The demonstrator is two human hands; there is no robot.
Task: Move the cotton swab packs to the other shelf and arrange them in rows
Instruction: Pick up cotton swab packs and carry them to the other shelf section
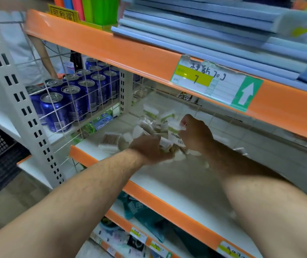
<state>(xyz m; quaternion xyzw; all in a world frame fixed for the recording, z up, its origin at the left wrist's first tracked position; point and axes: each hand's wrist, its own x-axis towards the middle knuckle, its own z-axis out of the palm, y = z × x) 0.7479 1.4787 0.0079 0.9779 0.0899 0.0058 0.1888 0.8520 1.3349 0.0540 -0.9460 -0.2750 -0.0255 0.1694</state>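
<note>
I see the cotton swab packs point(109, 141) wrapped in clear, shiny plastic film on a smooth, matt white shelf board point(176, 183) whose orange front rail point(149, 200) gleams like glossy painted metal, beside glossy blue metal cans point(56, 112) behind a white-coated wire grid point(85, 94), under a torn paper price label point(215, 82).

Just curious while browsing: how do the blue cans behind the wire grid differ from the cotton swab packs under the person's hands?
The blue cans stand upright in tidy rows; the cotton swab packs lie in a loose jumble. The cans are dark blue with silver tops; the packs are mostly white. Nobody touches the cans; the left hand and the right hand hold packs. Both sit on white shelves.
</note>
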